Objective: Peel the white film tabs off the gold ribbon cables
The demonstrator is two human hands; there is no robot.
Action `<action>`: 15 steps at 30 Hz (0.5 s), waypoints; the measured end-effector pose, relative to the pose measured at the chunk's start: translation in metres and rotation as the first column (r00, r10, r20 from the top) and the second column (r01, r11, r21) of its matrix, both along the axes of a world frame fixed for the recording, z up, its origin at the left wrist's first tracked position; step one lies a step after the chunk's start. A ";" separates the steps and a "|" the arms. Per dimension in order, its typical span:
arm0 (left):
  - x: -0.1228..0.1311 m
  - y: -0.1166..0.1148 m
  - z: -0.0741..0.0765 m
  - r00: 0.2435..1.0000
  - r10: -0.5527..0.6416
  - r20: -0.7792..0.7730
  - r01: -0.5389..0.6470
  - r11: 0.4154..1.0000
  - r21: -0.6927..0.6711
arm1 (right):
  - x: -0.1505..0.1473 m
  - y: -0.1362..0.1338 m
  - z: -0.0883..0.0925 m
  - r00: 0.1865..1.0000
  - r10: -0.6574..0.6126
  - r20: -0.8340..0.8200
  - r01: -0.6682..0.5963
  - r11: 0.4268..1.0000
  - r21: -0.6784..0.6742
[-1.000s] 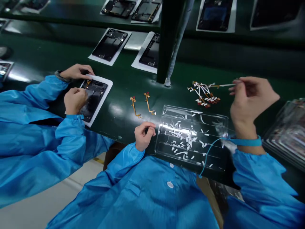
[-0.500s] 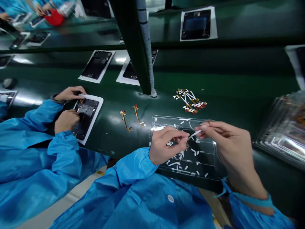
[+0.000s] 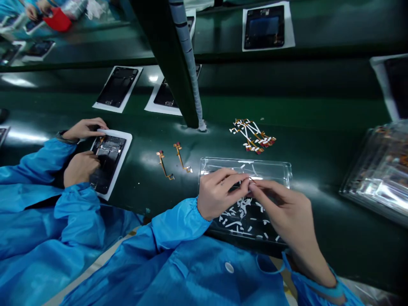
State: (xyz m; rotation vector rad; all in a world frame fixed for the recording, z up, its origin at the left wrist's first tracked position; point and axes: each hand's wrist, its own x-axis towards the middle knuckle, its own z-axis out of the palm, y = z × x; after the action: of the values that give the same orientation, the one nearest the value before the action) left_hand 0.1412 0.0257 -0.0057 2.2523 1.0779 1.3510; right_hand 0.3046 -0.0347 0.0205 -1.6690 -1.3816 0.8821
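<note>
My left hand [image 3: 221, 192] and my right hand [image 3: 283, 210] meet above a clear plastic tray [image 3: 274, 170], both closed in a pinch. Between the fingertips a thin brownish bit of a flex cable [image 3: 251, 181] shows; the fingers hide most of it. Scattered white strips [image 3: 244, 208] lie in the tray under my hands. Beyond the tray is a loose pile of flex cables [image 3: 253, 134] with white backing pieces on them. To the left of the tray, two separate orange flex cables [image 3: 181, 157] lie side by side on the green bench.
A stack of clear trays [image 3: 379, 170] stands at the right. A green post [image 3: 172, 63] rises from the bench. At left a co-worker's hands [image 3: 83, 165] work on a dark device panel [image 3: 110, 165]. More panels [image 3: 117, 87] lie on white sheets farther back.
My right hand has moved left until its fingertips meet those of my left hand. The white strip that stretched between them is now hidden. The view has shifted slightly.
</note>
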 end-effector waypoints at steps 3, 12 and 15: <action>-0.005 -0.009 0.000 0.999 0.019 -0.048 -0.018 1.000 0.026 | -0.005 -0.008 -0.001 0.993 0.033 0.110 -0.039 0.998 0.051; -0.035 -0.033 -0.006 0.991 0.080 -0.111 -0.077 0.997 0.030 | -0.034 -0.025 -0.004 0.945 0.080 0.318 -0.138 0.976 0.166; -0.044 -0.034 -0.010 0.985 0.103 -0.138 -0.099 0.994 0.035 | -0.043 -0.024 -0.006 0.905 0.123 0.408 -0.209 0.963 0.173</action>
State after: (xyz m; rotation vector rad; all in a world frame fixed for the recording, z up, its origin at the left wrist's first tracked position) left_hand 0.0976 -0.0085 -0.0155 2.3722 1.2420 1.2692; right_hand 0.2616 -0.0590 0.0150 -1.6343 -1.8463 0.4760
